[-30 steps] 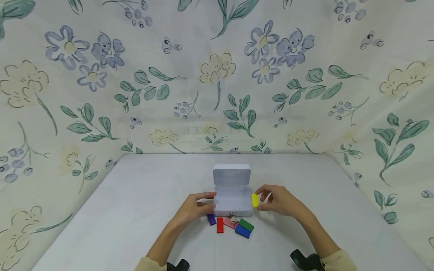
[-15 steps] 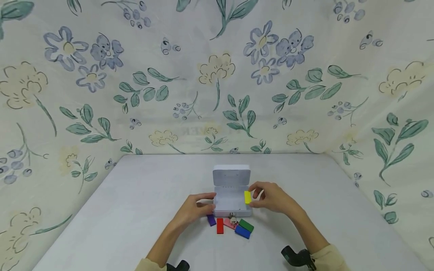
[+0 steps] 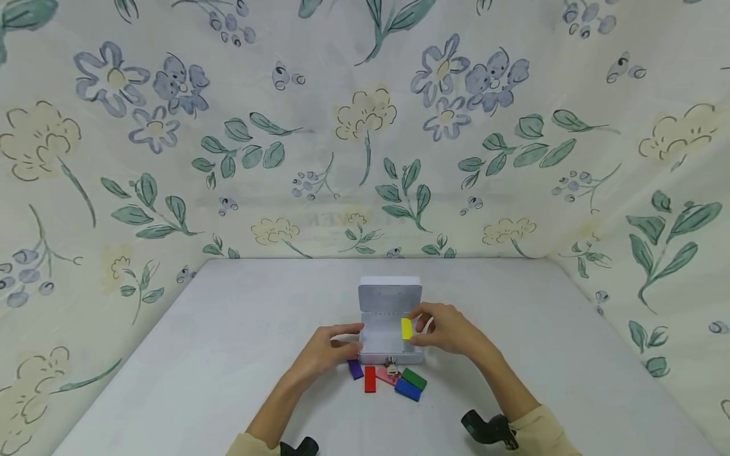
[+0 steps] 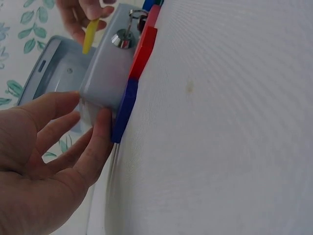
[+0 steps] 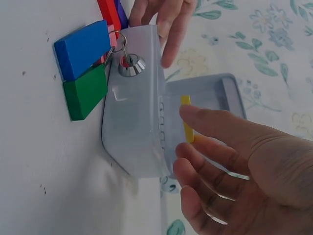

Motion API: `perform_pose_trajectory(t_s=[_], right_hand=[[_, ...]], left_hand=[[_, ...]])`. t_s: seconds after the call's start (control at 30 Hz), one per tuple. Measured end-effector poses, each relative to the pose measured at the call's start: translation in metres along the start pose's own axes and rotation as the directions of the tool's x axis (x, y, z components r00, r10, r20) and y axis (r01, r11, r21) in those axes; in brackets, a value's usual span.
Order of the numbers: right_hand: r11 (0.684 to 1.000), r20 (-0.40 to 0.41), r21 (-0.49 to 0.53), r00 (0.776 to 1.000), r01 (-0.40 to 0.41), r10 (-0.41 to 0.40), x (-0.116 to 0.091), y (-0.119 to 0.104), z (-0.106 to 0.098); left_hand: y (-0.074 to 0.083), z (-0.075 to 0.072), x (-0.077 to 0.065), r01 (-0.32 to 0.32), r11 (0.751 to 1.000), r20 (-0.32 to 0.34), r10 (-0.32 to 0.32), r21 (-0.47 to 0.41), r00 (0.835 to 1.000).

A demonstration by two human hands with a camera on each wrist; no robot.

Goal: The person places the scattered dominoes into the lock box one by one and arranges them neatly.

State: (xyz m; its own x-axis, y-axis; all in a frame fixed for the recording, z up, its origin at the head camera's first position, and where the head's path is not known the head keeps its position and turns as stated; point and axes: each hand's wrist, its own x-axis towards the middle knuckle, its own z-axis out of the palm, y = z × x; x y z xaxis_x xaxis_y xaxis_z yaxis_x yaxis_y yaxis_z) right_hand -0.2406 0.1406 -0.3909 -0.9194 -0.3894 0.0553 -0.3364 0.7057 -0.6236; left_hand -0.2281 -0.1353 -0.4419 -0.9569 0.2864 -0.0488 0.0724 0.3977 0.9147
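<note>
In the head view a white metal box (image 3: 392, 358) stands on the table with its lid (image 3: 390, 297) raised. My right hand (image 3: 447, 328) pinches a flat yellow block (image 3: 407, 329) between thumb and fingers, above the right part of the box's opening. The left wrist view shows this yellow block (image 4: 90, 36) clear of the rim. My left hand (image 3: 325, 347) rests its fairly straight fingertips against the box's left side. Keys on a ring (image 5: 122, 44) hang from the lock (image 5: 132, 65) on the front wall.
Along the box's front lie a purple block (image 3: 355, 369), a red block (image 3: 370, 379), a pink block (image 3: 388, 376), a blue block (image 3: 407, 389) and a green block (image 3: 414, 379). Floral cloth (image 3: 365, 158) hangs behind the white table (image 3: 274, 297).
My right hand has carried the yellow block leftward, from beside the box's right wall to over its opening. My left hand and the other blocks have stayed where they were.
</note>
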Motion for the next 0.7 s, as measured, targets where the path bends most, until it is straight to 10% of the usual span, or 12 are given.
perform_pose_trajectory(t_s=[0.7], right_hand=[[1.0, 0.012, 0.017, 1.0, -0.01, 0.01, 0.013, -0.013, 0.011]], left_hand=[[-0.004, -0.002, 0.0, -0.008, 1.0, 0.028, 0.008, -0.022, 1.0]])
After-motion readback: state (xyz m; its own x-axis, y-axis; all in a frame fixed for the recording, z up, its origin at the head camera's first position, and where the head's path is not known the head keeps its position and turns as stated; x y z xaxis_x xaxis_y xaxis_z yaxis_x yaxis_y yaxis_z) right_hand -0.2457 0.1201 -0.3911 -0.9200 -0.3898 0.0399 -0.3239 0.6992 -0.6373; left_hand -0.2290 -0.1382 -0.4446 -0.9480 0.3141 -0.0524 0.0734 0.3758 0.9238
